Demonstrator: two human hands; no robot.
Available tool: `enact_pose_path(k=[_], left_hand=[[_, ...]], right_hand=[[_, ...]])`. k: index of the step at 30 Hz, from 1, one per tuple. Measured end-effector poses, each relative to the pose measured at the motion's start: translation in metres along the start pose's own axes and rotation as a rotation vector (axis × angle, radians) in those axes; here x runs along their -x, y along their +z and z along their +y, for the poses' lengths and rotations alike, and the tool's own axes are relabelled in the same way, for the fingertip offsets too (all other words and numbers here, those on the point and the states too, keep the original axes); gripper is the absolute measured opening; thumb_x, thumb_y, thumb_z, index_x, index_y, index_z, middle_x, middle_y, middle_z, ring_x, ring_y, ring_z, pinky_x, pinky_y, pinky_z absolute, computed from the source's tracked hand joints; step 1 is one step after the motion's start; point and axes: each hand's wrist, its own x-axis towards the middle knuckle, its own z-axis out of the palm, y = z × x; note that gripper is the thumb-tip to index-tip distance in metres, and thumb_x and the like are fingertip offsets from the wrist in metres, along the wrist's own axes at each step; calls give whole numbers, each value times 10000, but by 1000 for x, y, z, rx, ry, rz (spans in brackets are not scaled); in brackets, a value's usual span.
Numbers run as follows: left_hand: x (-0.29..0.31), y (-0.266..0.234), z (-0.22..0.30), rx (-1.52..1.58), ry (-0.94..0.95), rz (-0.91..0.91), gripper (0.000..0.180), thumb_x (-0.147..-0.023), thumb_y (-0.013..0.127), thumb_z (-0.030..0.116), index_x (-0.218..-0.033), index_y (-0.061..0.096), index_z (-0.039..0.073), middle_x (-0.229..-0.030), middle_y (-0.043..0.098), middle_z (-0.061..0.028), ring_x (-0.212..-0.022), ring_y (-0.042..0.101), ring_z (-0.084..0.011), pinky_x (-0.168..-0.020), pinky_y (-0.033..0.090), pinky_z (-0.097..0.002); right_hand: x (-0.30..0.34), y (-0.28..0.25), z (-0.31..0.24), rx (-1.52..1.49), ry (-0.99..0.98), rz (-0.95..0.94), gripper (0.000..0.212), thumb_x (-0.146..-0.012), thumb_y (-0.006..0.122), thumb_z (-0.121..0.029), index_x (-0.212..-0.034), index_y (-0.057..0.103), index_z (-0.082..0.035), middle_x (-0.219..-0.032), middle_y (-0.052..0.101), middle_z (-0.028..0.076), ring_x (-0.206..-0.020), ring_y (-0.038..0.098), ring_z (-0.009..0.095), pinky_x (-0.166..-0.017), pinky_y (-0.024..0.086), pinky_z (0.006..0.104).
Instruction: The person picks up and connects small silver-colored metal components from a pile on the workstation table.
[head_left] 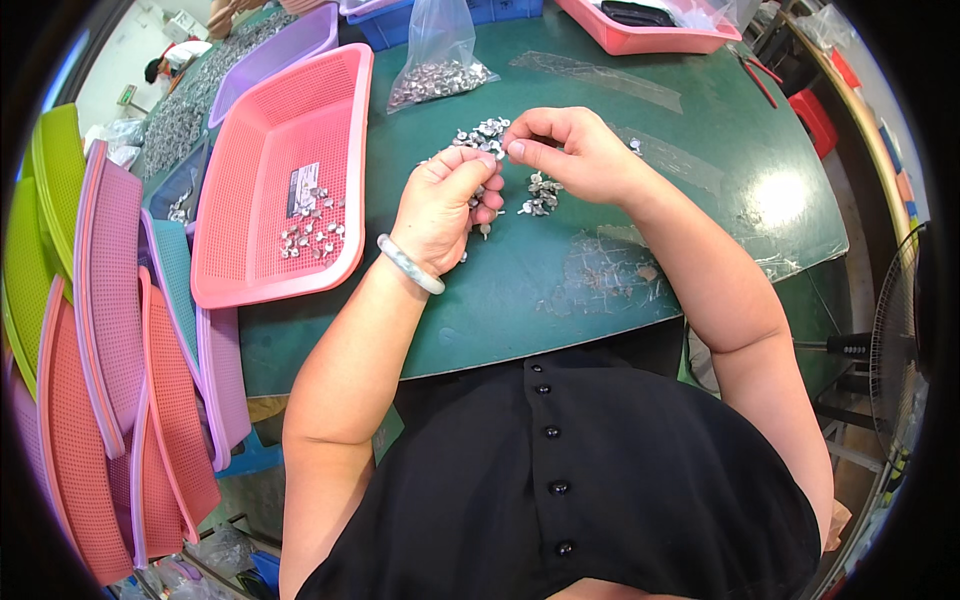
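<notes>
Your left hand (445,205) is curled shut around small metal parts (482,135) on the green table (600,280); your right hand (570,150) pinches one part at the pile, beside the pink basket (270,230).

**One bag, one label**

A clear plastic bag (438,55) lies at the far edge of the green surface (600,270), between the pink mesh basket (285,170) and the salmon tray. It stands up crumpled at the top, its bottom filled with small silvery metal parts.

Inside the pink mesh basket, a small rectangular label (304,188) lies flat on the floor of it, near the middle. It is white with dark print, too small to make out.
</notes>
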Motion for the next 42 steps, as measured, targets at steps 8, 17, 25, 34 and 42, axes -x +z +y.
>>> enact_pose_path(k=[8,17,25,34,42], left_hand=[[0,0,-1,-40,59,26,40,-834,560,92,-825,552,55,-693,559,-9,-568,510,-83,-495,389,-194],[1,2,0,-20,66,34,100,-857,503,123,-829,555,41,-696,558,-25,-569,512,-102,-496,391,-212],[1,1,1,1,64,17,147,-869,461,139,-833,553,31,-715,560,-40,-587,516,-118,-507,392,-226],[1,2,-2,-32,10,-29,148,-880,502,186,-857,555,49,-725,564,-18,-588,513,-102,-520,399,-220],[-2,-6,0,89,-31,-79,157,-876,486,188,-892,539,41,-781,557,-40,-664,521,-120,-561,426,-227]], right_hand=[[1,2,3,-56,-109,-8,141,-815,578,-60,-938,582,7,-826,584,12,-751,526,78,-682,440,231],[0,3,3,38,-151,21,130,-805,604,-74,-907,591,5,-806,579,25,-750,537,90,-672,446,230],[1,4,1,19,-149,29,118,-804,599,-61,-901,588,6,-794,576,21,-739,530,86,-668,445,230],[2,3,-4,111,-175,22,118,-799,599,-56,-897,587,7,-790,578,22,-727,525,85,-659,441,230],[-1,-8,8,474,-115,102,127,-780,571,-43,-898,594,0,-812,605,110,-733,577,196,-651,456,288]])
